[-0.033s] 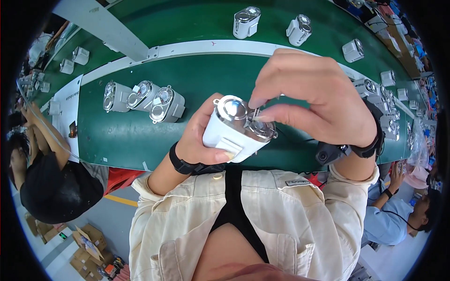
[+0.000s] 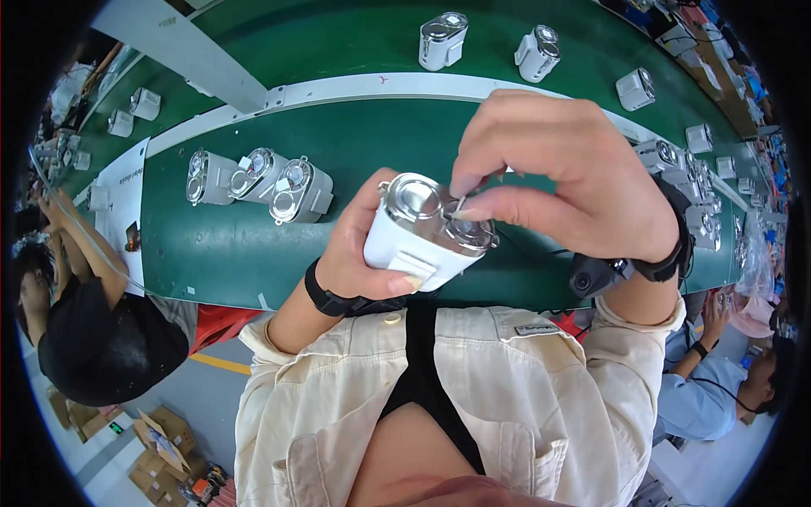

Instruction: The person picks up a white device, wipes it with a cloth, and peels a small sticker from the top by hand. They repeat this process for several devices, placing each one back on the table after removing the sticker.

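Note:
In front of my chest my left hand (image 2: 342, 253) is wrapped round a white oval housing (image 2: 410, 249), its thumb on the near side. A shiny chrome top with two round sections, small lugs at its ends, faces up and tilts toward me. Over the right-hand round section, my right hand (image 2: 549, 169) pinches a small thin silvery piece (image 2: 459, 208) between thumb and fingertips. The fingertips hide most of that piece, and I cannot tell whether it is fixed to the top. Both wrists wear black straps.
Three similar housings (image 2: 253, 176) stand on the green table (image 2: 245, 262) to the left. More (image 2: 699, 203) cluster at the right. Beyond a white rail (image 2: 363, 87), others (image 2: 443, 51) sit on a green surface. Co-workers (image 2: 110, 329) are at both sides. A small black camera (image 2: 591, 277) sits by my right wrist.
The housing has shifted very slightly left in my left hand, and the shine on its left round section looks different. My right fingertips stay at the chrome top, barely moved.

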Tool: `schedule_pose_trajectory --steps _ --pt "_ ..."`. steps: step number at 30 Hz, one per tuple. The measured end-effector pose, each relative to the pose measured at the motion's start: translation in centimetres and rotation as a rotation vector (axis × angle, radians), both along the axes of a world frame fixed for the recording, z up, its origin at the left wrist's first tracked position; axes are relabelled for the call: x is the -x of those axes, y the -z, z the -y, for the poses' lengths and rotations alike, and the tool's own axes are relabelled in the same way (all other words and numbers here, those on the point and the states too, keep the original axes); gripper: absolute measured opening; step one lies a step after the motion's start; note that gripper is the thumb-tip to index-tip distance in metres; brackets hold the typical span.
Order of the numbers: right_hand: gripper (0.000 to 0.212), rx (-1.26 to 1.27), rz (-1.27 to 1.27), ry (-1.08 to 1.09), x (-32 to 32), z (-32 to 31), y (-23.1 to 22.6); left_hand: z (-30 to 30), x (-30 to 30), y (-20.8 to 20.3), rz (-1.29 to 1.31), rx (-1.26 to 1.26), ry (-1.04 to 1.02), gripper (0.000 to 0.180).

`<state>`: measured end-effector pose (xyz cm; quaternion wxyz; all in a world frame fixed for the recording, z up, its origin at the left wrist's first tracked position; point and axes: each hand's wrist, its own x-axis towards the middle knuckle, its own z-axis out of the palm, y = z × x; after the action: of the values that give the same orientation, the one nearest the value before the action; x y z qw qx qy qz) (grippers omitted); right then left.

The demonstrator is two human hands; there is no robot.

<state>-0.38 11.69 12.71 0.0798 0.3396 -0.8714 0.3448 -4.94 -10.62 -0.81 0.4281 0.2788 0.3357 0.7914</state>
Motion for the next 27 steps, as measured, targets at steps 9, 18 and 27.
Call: schedule_pose_trajectory --steps 9,18,27 --pt "0.009 0.534 0.729 0.398 -2.0 1.9 1.0 -0.4 -0.6 -0.9 -0.801 0.02 -0.567 0.081" --pt "0.006 0.687 0.678 0.527 -3.0 2.6 2.1 -0.6 -0.5 -0.3 -1.001 0.011 -0.743 0.088" --pt "0.007 0.464 -0.129 0.703 -3.9 5.2 5.8 -1.4 -0.2 -0.1 -1.255 0.078 -0.888 0.082"
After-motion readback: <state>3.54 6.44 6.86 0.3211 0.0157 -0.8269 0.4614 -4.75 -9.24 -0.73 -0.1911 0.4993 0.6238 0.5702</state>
